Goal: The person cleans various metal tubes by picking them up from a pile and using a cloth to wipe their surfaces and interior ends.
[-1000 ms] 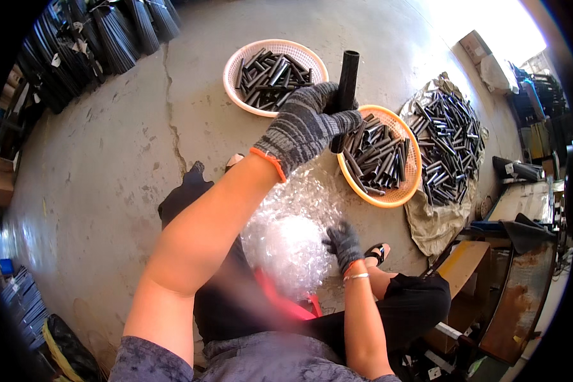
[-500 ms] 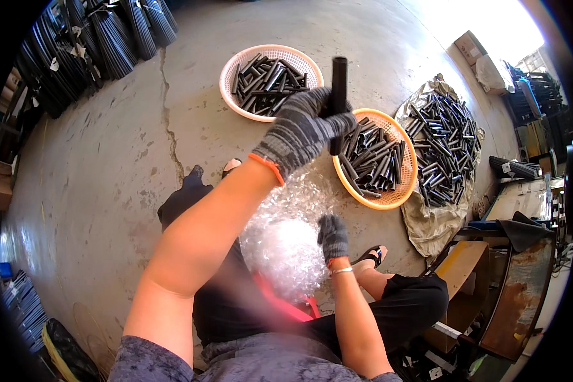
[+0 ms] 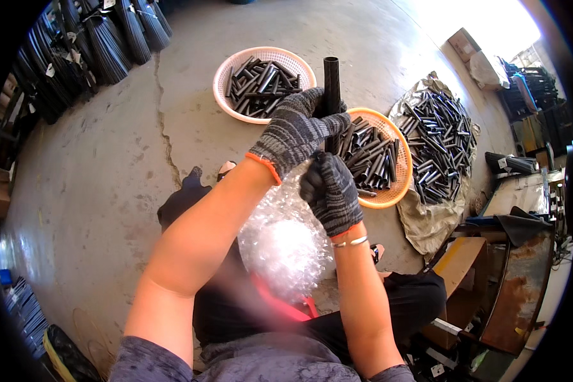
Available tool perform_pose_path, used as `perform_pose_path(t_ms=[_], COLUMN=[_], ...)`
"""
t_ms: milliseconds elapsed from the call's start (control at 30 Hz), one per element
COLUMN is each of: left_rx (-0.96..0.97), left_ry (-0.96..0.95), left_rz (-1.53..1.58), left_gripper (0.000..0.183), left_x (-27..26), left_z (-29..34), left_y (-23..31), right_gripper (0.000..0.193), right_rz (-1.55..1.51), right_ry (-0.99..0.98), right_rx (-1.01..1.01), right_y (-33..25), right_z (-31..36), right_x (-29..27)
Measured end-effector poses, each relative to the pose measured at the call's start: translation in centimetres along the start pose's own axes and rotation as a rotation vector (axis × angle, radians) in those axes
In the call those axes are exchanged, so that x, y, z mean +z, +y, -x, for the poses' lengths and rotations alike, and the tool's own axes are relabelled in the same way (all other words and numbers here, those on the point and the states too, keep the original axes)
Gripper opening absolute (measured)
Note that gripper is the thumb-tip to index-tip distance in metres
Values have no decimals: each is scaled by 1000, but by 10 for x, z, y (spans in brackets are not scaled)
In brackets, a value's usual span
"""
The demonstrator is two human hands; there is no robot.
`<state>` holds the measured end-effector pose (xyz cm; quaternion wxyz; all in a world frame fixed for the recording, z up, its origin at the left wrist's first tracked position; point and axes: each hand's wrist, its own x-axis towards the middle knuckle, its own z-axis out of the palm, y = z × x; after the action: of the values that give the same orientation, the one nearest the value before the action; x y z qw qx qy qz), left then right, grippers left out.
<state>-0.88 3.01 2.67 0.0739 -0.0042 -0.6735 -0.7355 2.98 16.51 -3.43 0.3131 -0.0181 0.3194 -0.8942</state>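
Note:
A black tube (image 3: 331,79) stands nearly upright in my left hand (image 3: 289,130), which wears a grey striped knit glove and has its fingers wrapped round the middle. Just below, my gloved right hand (image 3: 334,194) is closed at the tube's lower end. Its curled fingers hide that end and anything they may hold. Behind the tube, an orange basket (image 3: 407,170) holds many short black tubes. Clear curly plastic shavings (image 3: 283,245) are heaped between my legs, beneath both hands.
A pale pink basket (image 3: 219,89) of similar tubes sits farther left. More tubes (image 3: 442,143) are piled on a crumpled sheet (image 3: 420,229) to the right. Bundled long black rods (image 3: 108,51) stand at far left. A cardboard box (image 3: 461,258) and rusty metal panel (image 3: 519,293) are at near right.
My right hand has risen from beside the shavings to the lower end of the tube. My left hand still grips the tube, nearly in place.

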Motion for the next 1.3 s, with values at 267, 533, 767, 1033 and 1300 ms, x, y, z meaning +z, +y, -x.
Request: perform_pose_path(t_ms=[267,533,767,1033,1300], left_rx=[53,-29,77,-47,30], left_ry=[16,-30,-482,-811,-475], left_rz=[22,-93,-854,-1289,-1204], left_gripper=[20,27,28,32,18], left_x=[-10,-8,14,4,6], left_z=[-7,-1,20,37,21], left_y=[2,2,-9,-8,1], right_gripper=[28,33,19,21,25], right_rz=[660,811,581,180,443], right_ry=[861,524,361,775,200], right_rx=[567,-208,-196,512,-12], right_y=[90,-17,25,117,67], right_z=[106,33,42,83,-55], right_x=[-200,-20,-25,-138,-99])
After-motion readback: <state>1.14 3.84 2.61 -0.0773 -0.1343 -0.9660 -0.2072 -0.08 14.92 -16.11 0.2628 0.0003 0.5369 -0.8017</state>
